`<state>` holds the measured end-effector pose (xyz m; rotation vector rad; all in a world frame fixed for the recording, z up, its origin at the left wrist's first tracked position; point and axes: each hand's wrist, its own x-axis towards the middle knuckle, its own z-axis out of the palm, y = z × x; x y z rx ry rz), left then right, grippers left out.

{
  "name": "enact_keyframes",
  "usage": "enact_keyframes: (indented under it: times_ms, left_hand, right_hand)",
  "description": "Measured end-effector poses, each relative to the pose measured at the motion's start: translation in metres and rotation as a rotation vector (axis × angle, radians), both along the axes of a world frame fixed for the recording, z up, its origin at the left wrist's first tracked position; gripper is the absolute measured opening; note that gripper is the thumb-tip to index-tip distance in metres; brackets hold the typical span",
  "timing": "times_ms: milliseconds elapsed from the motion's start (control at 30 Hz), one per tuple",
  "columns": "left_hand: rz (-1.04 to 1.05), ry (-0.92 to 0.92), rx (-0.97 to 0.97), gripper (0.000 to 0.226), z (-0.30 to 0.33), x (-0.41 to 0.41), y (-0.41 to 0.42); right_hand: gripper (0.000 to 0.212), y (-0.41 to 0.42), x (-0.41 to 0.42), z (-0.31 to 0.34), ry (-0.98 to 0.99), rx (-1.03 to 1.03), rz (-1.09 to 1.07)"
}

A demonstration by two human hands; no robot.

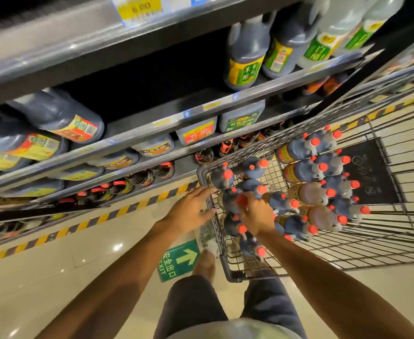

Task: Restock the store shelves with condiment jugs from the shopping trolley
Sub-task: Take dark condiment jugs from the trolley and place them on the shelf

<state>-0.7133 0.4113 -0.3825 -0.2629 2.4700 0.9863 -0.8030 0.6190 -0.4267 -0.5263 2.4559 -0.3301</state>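
In the centre right of the frame the wire trolley [286, 172] holds many dark jugs with red caps [306, 192], standing close together; two in the right part are of a lighter brown colour. The shelves [117, 143] fill the upper left and carry dark jugs with yellow and red labels; at the upper right stand dark jugs with green labels and clear ones. On the floor below the shelves runs a yellow and black stripe [117, 211], and near the bottom centre lies a green exit sign with an arrow [179, 260].

The left hand [191, 209] rests at the near left rim of the trolley, fingers spread apart and rather straight, holding nothing. The right hand [256, 214] is inside the trolley, fingers curled over the top of one dark jug [230, 201]; its cap is blurred and partly covered by the hand. Lower jugs are hidden by the forearm. The shelf labels are too blurred to read.
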Motion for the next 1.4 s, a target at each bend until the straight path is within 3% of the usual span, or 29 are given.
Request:
enact_keyframes:
  times_ms: [233,400,633,700,800,867,967,1067,1233,1400]
  left_hand:
    - [-0.023,-0.102,0.23,0.105,0.017,-0.023,-0.01]
    - [0.041,-0.171,0.326,0.128,0.024,-0.042,-0.005]
    - [0.268,-0.144,0.461,0.078,0.026,-0.046,0.005]
    - [0.349,-0.121,0.478,0.077,0.031,-0.039,0.004]
    - [0.45,-0.088,0.499,0.089,0.039,-0.021,-0.008]
    - [0.477,-0.041,0.408,0.088,0.045,-0.008,-0.019]
    - [0.709,-0.027,0.45,0.077,0.045,0.004,-0.032]
    - [0.766,0.026,0.445,0.074,0.034,0.013,-0.043]
    - [0.81,0.032,0.43,0.08,0.011,0.026,-0.055]
    - [0.835,0.041,0.375,0.074,-0.013,0.037,-0.056]
  right_hand:
    - [0.035,0.017,-0.058,0.1,0.023,-0.145,0.373]
    - [0.027,-0.004,-0.099,0.166,-0.097,-0.36,0.45]
    - [0.034,-0.024,-0.108,0.18,-0.149,-0.478,0.424]
    - [0.037,-0.026,-0.102,0.177,-0.255,-0.572,0.315]
    - [0.064,-0.018,-0.089,0.169,-0.458,-0.678,0.056]
    - [0.074,-0.011,-0.078,0.152,-0.47,-0.626,-0.074]
    - [0.078,-0.005,-0.059,0.105,-0.498,-0.501,-0.248]
    - [0.086,-0.01,-0.025,0.038,-0.507,-0.39,-0.34]
    - [0.093,-0.045,0.01,-0.036,-0.592,-0.391,-0.697]
    - [0.109,-0.076,0.008,-0.084,-0.448,-0.533,-0.891]
